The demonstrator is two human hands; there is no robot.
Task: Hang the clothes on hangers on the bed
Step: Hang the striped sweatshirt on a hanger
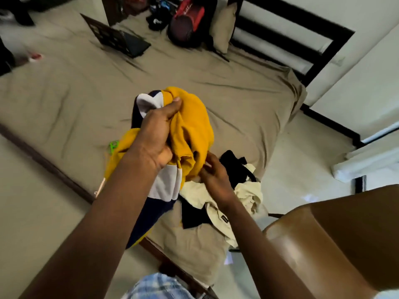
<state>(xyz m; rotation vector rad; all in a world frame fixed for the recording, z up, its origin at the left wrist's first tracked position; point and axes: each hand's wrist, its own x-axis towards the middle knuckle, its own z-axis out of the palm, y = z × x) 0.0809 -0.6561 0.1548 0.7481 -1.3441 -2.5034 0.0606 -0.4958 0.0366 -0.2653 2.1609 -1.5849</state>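
Two hands work one bundle of cloth above the near corner of the bed [64,93]. The left hand [155,134] clenches a bunched fold of the yellow garment [192,121], thumb pressed on top of the cloth. The right hand [213,175], lower and to the right, has its fingers curled in, pinching the garment's lower yellow edge.

The garment is colour-blocked in yellow, pale grey-white and navy. It is held up off the sheet, and its long axis runs from the yellow bunch at the top down and to the left. The navy end hangs lowest, over the bed's wooden edge.

Little writing can be read. A small dark tag sits on the cream garment [248,190], too small to make out. The red and black backpack [185,24] carries pale lettering that is blurred.

The cream garment lies crumpled on the sheet just under the right hand, tangled with a black garment [235,167]. A small bright green object [114,145] lies on the sheet just left of the yellow cloth, partly hidden by it.

Farther up the bed an open laptop [123,43] rests on the sheet, and the backpack lies beside a pillow [224,26] propped against the dark headboard [302,39]. A brown chair [323,244] stands at the lower right, off the bed
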